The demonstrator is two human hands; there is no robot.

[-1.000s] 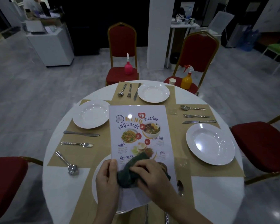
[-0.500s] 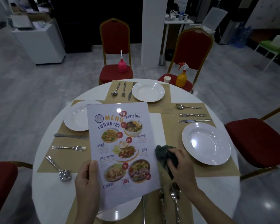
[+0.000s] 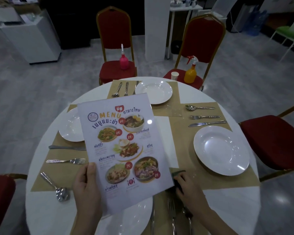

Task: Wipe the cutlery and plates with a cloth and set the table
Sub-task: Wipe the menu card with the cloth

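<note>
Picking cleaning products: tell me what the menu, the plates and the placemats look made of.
Menu: printed paper, apparently laminated, since a bright glare spot shows on it.
Plates, for example the right one: glossy white, ceramic or melamine; highlights alone cannot settle it.
Placemats: matte tan, probably kraft paper; no sheen.

A pink bottle point(image 3: 124, 61) stands on a red chair point(image 3: 116, 41). A yellow spray bottle point(image 3: 191, 72) and paper cup point(image 3: 174, 76) share the neighbouring chair point(image 3: 201, 43).

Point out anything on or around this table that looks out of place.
Two spray bottles, pink and yellow, plus a paper cup, stand on the far chairs' seats. The left hand holds the menu tilted over two plates.
</note>
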